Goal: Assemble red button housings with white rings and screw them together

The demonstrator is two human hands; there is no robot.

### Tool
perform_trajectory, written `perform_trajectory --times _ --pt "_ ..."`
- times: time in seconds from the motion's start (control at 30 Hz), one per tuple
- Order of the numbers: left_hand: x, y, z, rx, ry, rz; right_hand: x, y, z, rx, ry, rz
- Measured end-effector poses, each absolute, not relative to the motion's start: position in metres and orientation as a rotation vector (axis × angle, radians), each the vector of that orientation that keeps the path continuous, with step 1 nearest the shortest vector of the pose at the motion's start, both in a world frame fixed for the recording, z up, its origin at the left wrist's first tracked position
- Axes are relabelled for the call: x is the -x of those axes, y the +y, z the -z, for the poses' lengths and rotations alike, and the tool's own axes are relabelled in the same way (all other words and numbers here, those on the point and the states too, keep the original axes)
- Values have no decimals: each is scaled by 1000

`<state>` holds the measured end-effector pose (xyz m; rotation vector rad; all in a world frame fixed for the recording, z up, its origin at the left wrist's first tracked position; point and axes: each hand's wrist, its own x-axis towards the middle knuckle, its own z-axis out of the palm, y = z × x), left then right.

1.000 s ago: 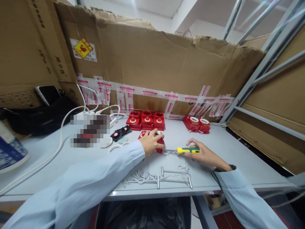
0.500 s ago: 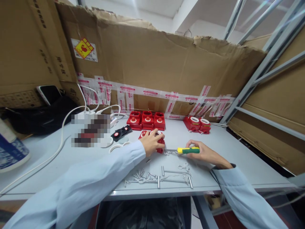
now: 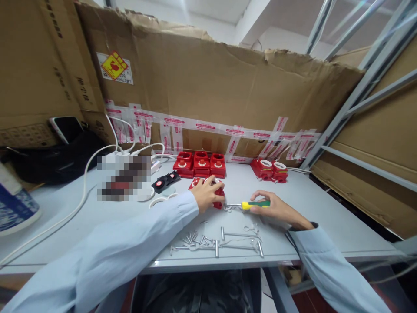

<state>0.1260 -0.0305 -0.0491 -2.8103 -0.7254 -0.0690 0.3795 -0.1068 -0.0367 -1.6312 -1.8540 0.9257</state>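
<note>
Near the middle of the table, my left hand (image 3: 206, 194) is wrapped over a red housing (image 3: 220, 201), its fingers on the top and side. My right hand (image 3: 272, 206) holds a screwdriver (image 3: 256, 204) by its yellow and green handle. The shaft points left, and its tip reaches the housing's right side; the exact contact is too small to make out. Below my hands lie several loose screws (image 3: 192, 239) and metal T-shaped rods (image 3: 239, 235) with white string around them.
Several red housings (image 3: 201, 165) stand at the back, with two more red units (image 3: 269, 170) to their right. Black parts (image 3: 166, 180), white rings (image 3: 158, 202) and a white cable (image 3: 85, 182) lie at the left. Cardboard (image 3: 228, 87) walls the back.
The fingers of my right hand have shifted on the screwdriver handle, and hand and tool have moved slightly left. My left hand stays on the red housing.
</note>
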Motion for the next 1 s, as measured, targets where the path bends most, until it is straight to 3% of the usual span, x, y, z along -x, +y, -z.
perform_trajectory --times 0.3,0.6,0.87,1.0 --pt "-127 -30 50 2811 -741 49 -380 -106 35 1722 -1924 -1060" --pt "-127 -31 49 2828 -750 61 -376 -107 32 1599 -2043 -867" --pt "-126 -31 48 2833 -770 46 -370 -105 36 1680 -1963 -1131" --pt "-126 -30 48 2829 -771 41 -371 -101 33 1717 -1964 -1093"
